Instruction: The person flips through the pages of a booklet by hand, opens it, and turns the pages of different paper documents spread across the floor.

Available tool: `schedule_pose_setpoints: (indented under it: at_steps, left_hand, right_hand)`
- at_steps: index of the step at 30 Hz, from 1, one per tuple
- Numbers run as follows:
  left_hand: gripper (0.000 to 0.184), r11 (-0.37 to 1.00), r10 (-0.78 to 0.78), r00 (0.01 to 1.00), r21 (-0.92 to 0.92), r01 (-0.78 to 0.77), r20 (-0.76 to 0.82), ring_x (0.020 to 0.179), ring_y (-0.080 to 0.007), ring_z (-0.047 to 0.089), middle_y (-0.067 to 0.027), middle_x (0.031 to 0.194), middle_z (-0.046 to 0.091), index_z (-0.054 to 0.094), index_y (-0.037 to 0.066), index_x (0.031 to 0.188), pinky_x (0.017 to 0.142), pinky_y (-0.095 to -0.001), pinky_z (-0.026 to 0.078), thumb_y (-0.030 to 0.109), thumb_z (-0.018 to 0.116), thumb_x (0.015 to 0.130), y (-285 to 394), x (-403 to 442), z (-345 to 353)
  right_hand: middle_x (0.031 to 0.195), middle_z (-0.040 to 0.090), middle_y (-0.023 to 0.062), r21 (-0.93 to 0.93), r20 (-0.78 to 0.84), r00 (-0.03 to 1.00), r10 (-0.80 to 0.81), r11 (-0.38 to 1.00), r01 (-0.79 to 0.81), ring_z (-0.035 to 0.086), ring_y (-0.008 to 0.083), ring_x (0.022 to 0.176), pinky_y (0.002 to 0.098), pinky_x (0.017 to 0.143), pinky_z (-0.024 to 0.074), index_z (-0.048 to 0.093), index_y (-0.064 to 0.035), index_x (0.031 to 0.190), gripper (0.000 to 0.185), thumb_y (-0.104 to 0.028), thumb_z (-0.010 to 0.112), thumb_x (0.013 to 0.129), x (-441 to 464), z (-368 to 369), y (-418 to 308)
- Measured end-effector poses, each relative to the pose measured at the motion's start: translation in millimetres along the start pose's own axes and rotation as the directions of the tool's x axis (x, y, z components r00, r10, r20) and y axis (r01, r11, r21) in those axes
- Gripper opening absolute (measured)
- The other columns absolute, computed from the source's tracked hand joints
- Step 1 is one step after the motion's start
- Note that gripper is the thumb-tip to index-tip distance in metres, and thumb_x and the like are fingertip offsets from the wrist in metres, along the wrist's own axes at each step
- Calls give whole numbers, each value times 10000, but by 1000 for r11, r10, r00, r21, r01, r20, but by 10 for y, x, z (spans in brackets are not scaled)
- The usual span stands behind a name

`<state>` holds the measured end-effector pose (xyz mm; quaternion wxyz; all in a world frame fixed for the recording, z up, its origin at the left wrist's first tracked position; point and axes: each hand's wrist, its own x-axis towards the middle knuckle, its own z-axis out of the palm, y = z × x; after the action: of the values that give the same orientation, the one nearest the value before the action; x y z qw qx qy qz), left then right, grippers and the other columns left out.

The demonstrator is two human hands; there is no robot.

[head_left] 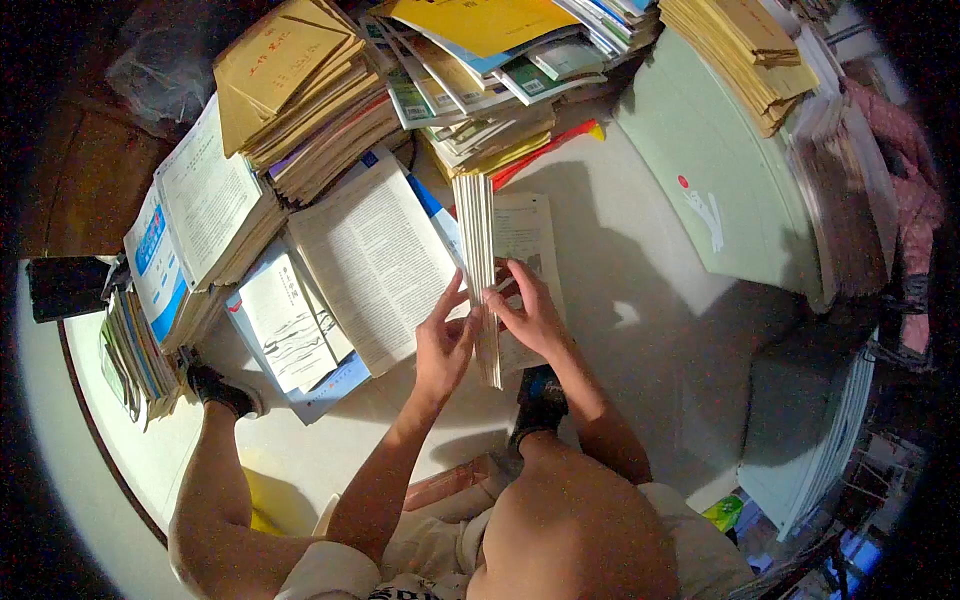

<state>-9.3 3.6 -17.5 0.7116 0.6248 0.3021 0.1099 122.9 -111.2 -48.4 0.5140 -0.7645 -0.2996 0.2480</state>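
A narrow stack of thin booklets (478,240) stands on edge in front of me, its pale edges facing up. My left hand (445,340) presses its left side, with thumb and fingers against the paper. On the opposite side my right hand (532,312) grips the stack with bent fingers, the thumb near the edges. Under and beside the right hand lies a printed sheet or booklet (525,235), partly covered. To the left of the stack, a printed booklet (372,265) lies on a white-covered booklet with a dark ink drawing (290,325).
Piles of brown envelopes (290,75) and books (500,90) line the back. Left is another paper stack (205,210). At right a pale green bag or folder (710,170) stands near more envelopes (740,50). My bare legs and dark shoes (540,400) frame the floor (640,400).
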Motion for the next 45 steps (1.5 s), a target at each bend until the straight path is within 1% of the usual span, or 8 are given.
schedule_pose_setpoints:
  at_steps: [4, 6, 22, 31, 37, 42, 44, 45]
  left_hand:
    - [626, 1000, 25, 999, 6, -26, 26, 966, -199, 723, -168, 1329, 640, 383, 23, 1554, 760, -295, 579, 74, 647, 989, -14, 8, -5]
    - [613, 997, -72, 996, 8, 71, 45, 1044, -237, 699, -167, 1383, 577, 372, 20, 1553, 880, -340, 589, 33, 629, 996, 31, 1, -1]
    - [570, 997, -77, 996, 9, 77, 33, 1035, -215, 691, -163, 1382, 576, 425, 0, 1507, 888, -324, 584, 45, 647, 984, 20, 18, -7]
    - [589, 976, -187, 981, 127, 179, 52, 865, -142, 699, -117, 954, 747, 451, -46, 1473, 749, -273, 558, 69, 705, 954, -100, 58, -45]
    - [575, 985, -152, 987, 87, 148, 52, 865, -148, 700, -129, 999, 741, 447, -63, 1470, 749, -271, 558, 80, 682, 965, -106, 62, -53]
    - [512, 987, -151, 984, -31, 155, 99, 984, -169, 675, -151, 1253, 667, 463, -71, 1460, 861, -313, 550, 64, 614, 990, -155, 61, -134]
    - [509, 986, -167, 980, -7, 169, 106, 998, -172, 670, -145, 1287, 651, 465, -69, 1460, 877, -320, 547, 60, 610, 989, -179, 72, -170]
    - [506, 983, -184, 976, 17, 184, 113, 1012, -175, 665, -140, 1321, 634, 467, -67, 1459, 893, -327, 545, 55, 607, 989, -181, 76, -179]
  right_hand:
    - [1138, 649, 126, -10, 7, 1000, -13, 1000, 13, 658, 194, 940, 330, 766, 568, 557, 4, 1313, 425, -186, 688, 956, -5, 9, 97]
    - [1139, 648, 127, -10, 6, 1000, -3, 1000, 3, 658, 194, 940, 330, 770, 568, 557, 7, 1312, 423, -186, 686, 957, -11, 14, 115]
    - [1073, 629, 135, 25, -11, 1000, -19, 1000, 19, 657, 270, 969, 387, 856, 528, 561, -14, 1249, 426, -273, 710, 946, -14, 15, 38]
    - [1138, 611, 123, 204, 10, 999, 45, 978, -46, 657, 237, 989, 354, 813, 557, 559, -41, 1290, 437, -279, 703, 953, -42, 89, 217]
    - [1161, 601, 129, 123, 38, 996, 85, 988, -89, 649, 240, 996, 349, 801, 561, 517, -43, 1349, 537, -304, 730, 932, -51, 115, 233]
    - [1176, 586, 154, 120, 59, 996, 60, 990, -67, 642, 252, 982, 373, 805, 556, 486, -35, 1368, 610, -316, 764, 903, -8, 125, 150]
    - [970, 620, 79, 7, 33, 999, -11, 1000, 11, 656, 165, 847, 296, 605, 560, 455, -45, 1413, 585, -218, 731, 927, -14, 161, 204]
    - [970, 620, 79, 7, 33, 999, -12, 1000, 11, 656, 165, 847, 296, 605, 560, 455, -45, 1413, 585, -218, 731, 927, -8, 167, 211]
